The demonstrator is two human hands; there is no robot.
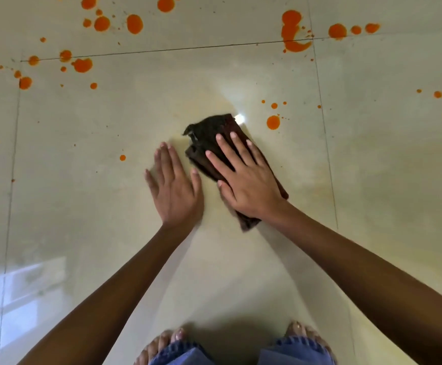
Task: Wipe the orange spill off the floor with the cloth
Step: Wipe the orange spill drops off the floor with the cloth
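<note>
Head view: right hand [246,180] lies flat on the dark brown cloth [209,135], fingers straight and spread, pressing it to the floor [104,212] mid-tile. Left hand [173,185] is just beside the cloth, palm down, fingers straight, gripping nothing. Orange spill [292,31] dots are scattered along the floor's far edge and both far corners. 1 drop sits near the cloth. Bare feet [300,330] are at the near edge.
</note>
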